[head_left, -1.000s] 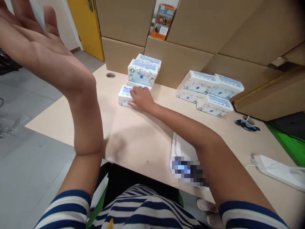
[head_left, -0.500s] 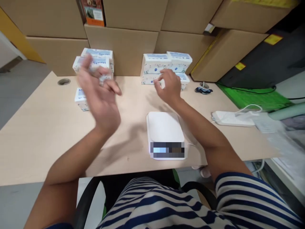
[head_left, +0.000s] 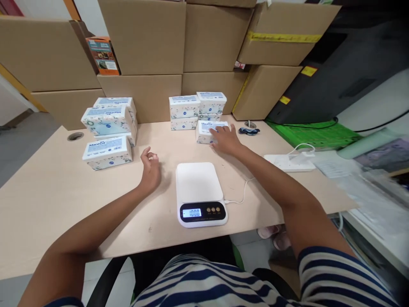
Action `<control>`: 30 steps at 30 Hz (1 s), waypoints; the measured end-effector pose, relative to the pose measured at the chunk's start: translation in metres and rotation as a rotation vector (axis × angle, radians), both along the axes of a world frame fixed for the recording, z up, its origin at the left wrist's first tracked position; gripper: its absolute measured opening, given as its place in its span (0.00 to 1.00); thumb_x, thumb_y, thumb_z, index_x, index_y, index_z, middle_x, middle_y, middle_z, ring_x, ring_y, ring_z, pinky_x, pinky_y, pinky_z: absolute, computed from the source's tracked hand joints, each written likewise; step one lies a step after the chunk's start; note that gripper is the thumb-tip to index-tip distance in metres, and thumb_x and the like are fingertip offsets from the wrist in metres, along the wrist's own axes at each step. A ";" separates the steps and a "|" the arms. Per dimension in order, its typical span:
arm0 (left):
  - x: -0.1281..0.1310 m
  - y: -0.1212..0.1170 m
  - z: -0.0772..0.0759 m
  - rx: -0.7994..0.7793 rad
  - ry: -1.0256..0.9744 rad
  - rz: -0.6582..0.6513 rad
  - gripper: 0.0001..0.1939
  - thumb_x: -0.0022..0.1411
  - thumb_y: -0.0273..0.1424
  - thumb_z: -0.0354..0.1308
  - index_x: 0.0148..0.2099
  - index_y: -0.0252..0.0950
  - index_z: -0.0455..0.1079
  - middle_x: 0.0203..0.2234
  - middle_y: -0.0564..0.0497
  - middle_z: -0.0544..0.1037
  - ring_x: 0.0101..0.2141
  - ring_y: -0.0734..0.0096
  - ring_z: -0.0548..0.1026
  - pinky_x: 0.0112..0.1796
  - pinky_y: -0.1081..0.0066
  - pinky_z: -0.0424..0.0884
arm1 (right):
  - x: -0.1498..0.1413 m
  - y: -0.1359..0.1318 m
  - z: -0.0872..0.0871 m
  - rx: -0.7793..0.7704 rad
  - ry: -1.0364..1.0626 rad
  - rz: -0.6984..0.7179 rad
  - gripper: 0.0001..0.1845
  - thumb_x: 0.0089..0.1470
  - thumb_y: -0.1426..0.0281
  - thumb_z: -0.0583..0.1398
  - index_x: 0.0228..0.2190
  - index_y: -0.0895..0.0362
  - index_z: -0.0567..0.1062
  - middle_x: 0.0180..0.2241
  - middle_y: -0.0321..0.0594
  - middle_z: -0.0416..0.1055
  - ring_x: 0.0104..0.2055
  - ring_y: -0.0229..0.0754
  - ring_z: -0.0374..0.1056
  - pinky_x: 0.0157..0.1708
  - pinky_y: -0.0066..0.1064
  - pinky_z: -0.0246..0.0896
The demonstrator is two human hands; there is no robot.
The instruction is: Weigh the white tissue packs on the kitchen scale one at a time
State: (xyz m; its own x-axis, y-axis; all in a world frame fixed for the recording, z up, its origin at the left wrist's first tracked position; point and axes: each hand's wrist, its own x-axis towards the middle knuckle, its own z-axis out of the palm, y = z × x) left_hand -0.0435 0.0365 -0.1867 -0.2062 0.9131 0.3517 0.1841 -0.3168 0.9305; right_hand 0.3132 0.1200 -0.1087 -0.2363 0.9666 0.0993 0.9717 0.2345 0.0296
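My right hand [head_left: 226, 140] lies over the front tissue pack [head_left: 203, 135] of the right-hand group, fingers across its top and thumb low at its near side. The pack sits on the table, partly covered by that hand. To the left of a white digital scale [head_left: 198, 181], my left hand [head_left: 151, 172] rests on the table with loosely bent fingers and nothing in it. Nothing lies on the scale's plate, and its lit display [head_left: 191, 212] reads 100.0. Nearest to my left hand is a printed white tissue pack [head_left: 108, 152] in the left-hand group.
Stacked tissue packs [head_left: 107, 120] stand at the left, others [head_left: 184, 106] at the back middle. Cardboard boxes [head_left: 140, 96] wall off the table's far side. A white cable [head_left: 244, 192] leaves the scale's right side. A power strip [head_left: 289, 163] and dark bundle [head_left: 249, 131] lie right.
My left hand has come down from in front of the left packs to the table beside the scale. My right hand has settled onto the front right pack. The camera view has shifted.
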 end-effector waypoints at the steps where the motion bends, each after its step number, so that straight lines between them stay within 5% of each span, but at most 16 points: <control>1: 0.000 0.002 0.000 -0.015 -0.035 -0.013 0.27 0.79 0.51 0.57 0.70 0.49 0.58 0.50 0.50 0.71 0.32 0.72 0.72 0.35 0.69 0.74 | 0.003 -0.008 0.003 0.010 -0.005 0.023 0.41 0.68 0.58 0.58 0.77 0.56 0.65 0.76 0.61 0.65 0.77 0.72 0.60 0.82 0.74 0.32; 4: 0.002 0.004 0.000 -0.042 -0.092 -0.024 0.26 0.78 0.48 0.60 0.69 0.49 0.60 0.50 0.51 0.72 0.32 0.73 0.71 0.35 0.71 0.75 | 0.009 -0.017 0.014 0.027 0.007 0.053 0.41 0.68 0.51 0.59 0.75 0.54 0.69 0.74 0.61 0.66 0.78 0.71 0.60 0.83 0.72 0.29; 7: 0.003 0.005 0.002 -0.052 -0.112 -0.012 0.24 0.77 0.44 0.63 0.68 0.49 0.61 0.49 0.51 0.72 0.30 0.75 0.71 0.34 0.72 0.75 | 0.008 -0.004 0.024 -0.091 0.090 0.013 0.61 0.57 0.43 0.69 0.80 0.57 0.59 0.81 0.65 0.54 0.84 0.76 0.48 0.82 0.71 0.40; 10: 0.006 0.007 0.003 -0.061 -0.141 0.001 0.23 0.77 0.44 0.64 0.66 0.49 0.62 0.48 0.52 0.72 0.29 0.76 0.70 0.34 0.73 0.76 | 0.009 0.011 0.028 -0.240 0.139 -0.025 0.70 0.50 0.45 0.74 0.81 0.57 0.54 0.78 0.67 0.60 0.78 0.77 0.60 0.75 0.68 0.61; 13: 0.010 0.010 -0.001 -0.048 -0.161 -0.024 0.23 0.77 0.47 0.65 0.66 0.49 0.63 0.49 0.51 0.72 0.29 0.77 0.70 0.34 0.72 0.76 | 0.020 0.008 0.034 -0.173 0.203 -0.004 0.71 0.47 0.43 0.75 0.80 0.55 0.56 0.78 0.63 0.62 0.76 0.78 0.63 0.74 0.71 0.62; 18: 0.015 0.016 -0.011 -0.042 -0.167 -0.058 0.27 0.75 0.56 0.66 0.66 0.51 0.66 0.51 0.48 0.73 0.32 0.73 0.71 0.35 0.70 0.75 | 0.018 -0.051 0.064 0.053 0.378 0.167 0.66 0.48 0.37 0.73 0.79 0.40 0.55 0.78 0.46 0.61 0.78 0.75 0.60 0.76 0.70 0.62; 21: 0.014 0.018 -0.014 -0.036 -0.149 -0.067 0.29 0.75 0.61 0.64 0.65 0.51 0.66 0.51 0.48 0.73 0.33 0.72 0.72 0.36 0.68 0.75 | -0.006 -0.100 0.075 -0.025 0.316 0.306 0.67 0.47 0.38 0.73 0.79 0.47 0.58 0.75 0.52 0.65 0.76 0.78 0.61 0.73 0.72 0.62; 25: 0.010 0.020 -0.019 -0.003 -0.099 -0.091 0.31 0.75 0.65 0.60 0.65 0.50 0.66 0.52 0.48 0.71 0.40 0.70 0.74 0.40 0.67 0.76 | -0.040 -0.140 0.065 -0.082 0.246 0.389 0.62 0.50 0.42 0.73 0.77 0.50 0.62 0.66 0.56 0.73 0.66 0.75 0.69 0.66 0.69 0.67; 30: 0.007 0.018 -0.020 0.018 -0.037 -0.116 0.38 0.71 0.71 0.56 0.67 0.52 0.64 0.54 0.45 0.70 0.43 0.66 0.76 0.43 0.63 0.76 | -0.057 -0.147 0.052 -0.149 0.170 0.389 0.59 0.52 0.47 0.73 0.77 0.51 0.63 0.66 0.59 0.74 0.65 0.75 0.70 0.64 0.71 0.68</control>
State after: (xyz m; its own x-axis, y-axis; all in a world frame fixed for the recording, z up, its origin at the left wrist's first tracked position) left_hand -0.0365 0.0543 -0.2071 -0.1131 0.9251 0.3625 0.1107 -0.3509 0.9299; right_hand 0.2563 -0.0267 -0.0568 -0.5772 0.8159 0.0344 0.7986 0.5728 -0.1847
